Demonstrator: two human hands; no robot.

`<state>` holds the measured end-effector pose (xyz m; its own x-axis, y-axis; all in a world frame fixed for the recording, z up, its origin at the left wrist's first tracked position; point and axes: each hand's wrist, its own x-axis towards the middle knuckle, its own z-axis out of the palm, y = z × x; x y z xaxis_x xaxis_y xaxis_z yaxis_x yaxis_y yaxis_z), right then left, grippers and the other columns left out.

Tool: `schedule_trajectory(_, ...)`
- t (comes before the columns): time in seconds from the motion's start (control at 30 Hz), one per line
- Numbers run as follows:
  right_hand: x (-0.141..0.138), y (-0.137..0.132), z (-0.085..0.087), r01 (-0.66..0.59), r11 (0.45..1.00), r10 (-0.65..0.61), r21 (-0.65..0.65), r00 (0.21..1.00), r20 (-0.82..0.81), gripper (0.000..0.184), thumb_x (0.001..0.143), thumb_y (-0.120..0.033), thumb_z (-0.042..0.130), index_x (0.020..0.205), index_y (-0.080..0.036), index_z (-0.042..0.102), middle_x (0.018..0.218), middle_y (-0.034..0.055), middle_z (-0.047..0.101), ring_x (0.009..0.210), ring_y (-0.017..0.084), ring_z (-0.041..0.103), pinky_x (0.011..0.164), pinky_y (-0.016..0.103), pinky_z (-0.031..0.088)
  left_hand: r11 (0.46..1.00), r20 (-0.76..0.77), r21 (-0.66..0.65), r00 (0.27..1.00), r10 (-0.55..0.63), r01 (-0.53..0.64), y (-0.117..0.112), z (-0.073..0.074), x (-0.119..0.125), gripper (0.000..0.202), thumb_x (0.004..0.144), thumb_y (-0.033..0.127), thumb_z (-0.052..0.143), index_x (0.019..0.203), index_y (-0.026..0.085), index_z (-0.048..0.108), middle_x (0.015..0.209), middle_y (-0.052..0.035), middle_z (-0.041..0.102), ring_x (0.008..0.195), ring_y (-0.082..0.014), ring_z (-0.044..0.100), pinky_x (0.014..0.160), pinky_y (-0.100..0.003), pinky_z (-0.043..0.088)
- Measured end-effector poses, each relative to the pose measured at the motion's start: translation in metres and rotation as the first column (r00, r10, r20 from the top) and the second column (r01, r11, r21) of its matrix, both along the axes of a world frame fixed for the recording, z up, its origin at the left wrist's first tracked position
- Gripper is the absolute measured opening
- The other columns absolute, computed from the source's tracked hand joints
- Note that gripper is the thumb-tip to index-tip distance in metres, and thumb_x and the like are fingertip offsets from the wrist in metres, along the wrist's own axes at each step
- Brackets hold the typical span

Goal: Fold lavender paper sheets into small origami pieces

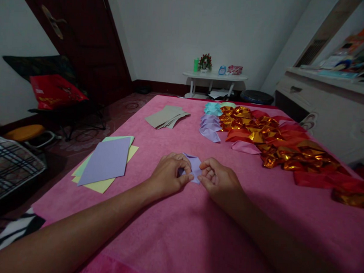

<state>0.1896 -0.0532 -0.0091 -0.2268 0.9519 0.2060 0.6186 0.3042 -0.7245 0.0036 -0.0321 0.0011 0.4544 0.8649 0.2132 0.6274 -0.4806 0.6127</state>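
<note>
A small folded sheet of purple paper (195,166) is between my two hands, just above or on the pink cloth (165,232). My left hand (172,170) grips its left side, with the thumb near the lower edge and the fingers curled behind. On the right side, my right hand (218,177) pinches the paper's edge between thumb and forefinger, its other fingers curled in. Part of the paper is hidden behind the left fingers. Left of my hands lies a stack of flat paper sheets (107,161), purple on top of green and yellow.
Grey-beige paper sheets (166,116) are fanned out farther back. Folded purple pieces (210,127) and light-blue pieces (212,109) lie beside many shiny gold and red folded pieces (254,131) on the right. A small white table (214,76) stands by the far wall.
</note>
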Motion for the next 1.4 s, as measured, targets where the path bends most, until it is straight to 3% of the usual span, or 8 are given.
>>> schedule_trajectory(0.2, -0.001, 0.000, 0.003, -0.020, 1.000, 0.019, 0.016, 0.999, 0.047, 0.005, 0.073, -0.015, 0.056, 0.076, -0.019, 0.059, 0.071, -0.0018, 0.055, 0.059, 0.010, 0.049, 0.055, 0.023, 0.036, 1.000, 0.063, -0.025, 0.998, 0.002, 0.000, 0.003, -0.004, 0.000, 0.015, 0.074, 0.030, 0.069, 0.066, 0.018, 0.065, 0.081, -0.0012, 0.064, 0.080, -0.0168, 0.055, 0.080, -0.032, 0.041)
schedule_trajectory(0.5, -0.003, -0.002, 0.010, -0.050, 0.998, 0.047, 0.023, 0.991, 0.122, 0.017, 0.078, -0.011, 0.050, 0.077, -0.018, 0.065, 0.077, 0.0013, 0.057, 0.066, 0.012, 0.051, 0.061, 0.025, 0.036, 1.000, 0.082, -0.006, 0.996, 0.019, -0.019, 0.002, -0.007, 0.001, 0.014, 0.075, 0.029, 0.068, 0.066, 0.019, 0.066, 0.080, -0.0008, 0.064, 0.080, -0.0167, 0.055, 0.080, -0.032, 0.040)
schedule_trajectory(0.6, -0.005, -0.005, 0.013, -0.045, 0.998, 0.040, 0.032, 0.989, 0.144, 0.016, 0.083, -0.017, 0.052, 0.074, -0.018, 0.064, 0.076, 0.0017, 0.056, 0.067, 0.013, 0.051, 0.061, 0.026, 0.037, 1.000, 0.088, 0.002, 0.996, 0.024, -0.024, 0.003, -0.008, 0.001, 0.010, 0.072, 0.028, 0.071, 0.069, 0.019, 0.066, 0.082, -0.0006, 0.065, 0.082, -0.0172, 0.056, 0.081, -0.032, 0.040)
schedule_trajectory(0.73, -0.006, -0.009, 0.012, -0.045, 0.995, 0.029, 0.087, 0.985, 0.172, 0.008, 0.079, -0.026, 0.064, 0.080, -0.018, 0.064, 0.075, 0.0007, 0.055, 0.064, 0.013, 0.050, 0.060, 0.026, 0.038, 0.997, 0.096, 0.018, 0.993, 0.075, -0.077, 0.003, -0.010, 0.000, 0.014, 0.067, 0.026, 0.074, 0.074, 0.019, 0.064, 0.083, -0.0009, 0.065, 0.082, -0.0182, 0.056, 0.077, -0.032, 0.041)
schedule_trajectory(0.9, -0.007, -0.011, 0.008, -0.048, 0.988, 0.017, 0.150, 0.979, 0.203, 0.015, 0.073, -0.020, 0.069, 0.086, -0.017, 0.063, 0.080, 0.0018, 0.056, 0.067, 0.014, 0.053, 0.064, 0.027, 0.041, 0.997, 0.125, 0.029, 0.990, 0.070, -0.074, 0.001, -0.009, 0.000, 0.025, 0.066, 0.023, 0.076, 0.089, 0.022, 0.065, 0.087, 0.0007, 0.065, 0.083, -0.0178, 0.056, 0.078, -0.032, 0.041)
schedule_trajectory(1.03, -0.007, -0.011, 0.007, -0.056, 0.984, 0.018, 0.169, 0.975, 0.221, 0.015, 0.073, -0.020, 0.068, 0.086, -0.017, 0.062, 0.078, 0.0019, 0.057, 0.068, 0.015, 0.053, 0.064, 0.028, 0.041, 0.999, 0.097, 0.041, 0.995, 0.002, -0.006, 0.002, -0.008, 0.001, 0.021, 0.071, 0.024, 0.073, 0.091, 0.029, 0.072, 0.088, 0.0004, 0.065, 0.087, -0.0180, 0.056, 0.085, -0.034, 0.040)
schedule_trajectory(1.2, -0.006, -0.011, 0.006, -0.069, 0.983, 0.029, 0.171, 0.975, 0.222, 0.011, 0.075, -0.019, 0.065, 0.086, -0.017, 0.061, 0.074, 0.0009, 0.054, 0.067, 0.016, 0.052, 0.065, 0.028, 0.041, 1.000, 0.045, 0.009, 0.999, 0.006, -0.007, 0.006, -0.009, 0.000, 0.022, 0.073, 0.027, 0.072, 0.093, 0.034, 0.074, 0.084, 0.0003, 0.063, 0.083, -0.0166, 0.055, 0.082, -0.033, 0.041)
schedule_trajectory(1.4, -0.004, -0.022, 0.011, -0.168, 0.946, 0.067, 0.278, 0.938, 0.340, 0.015, 0.083, -0.013, 0.052, 0.092, -0.019, 0.063, 0.084, 0.0033, 0.058, 0.074, 0.016, 0.054, 0.065, 0.027, 0.038, 1.000, 0.052, 0.010, 0.999, 0.013, -0.014, 0.007, -0.010, 0.001, 0.016, 0.074, 0.030, 0.071, 0.090, 0.032, 0.075, 0.083, -0.0001, 0.063, 0.082, -0.0160, 0.054, 0.081, -0.031, 0.042)
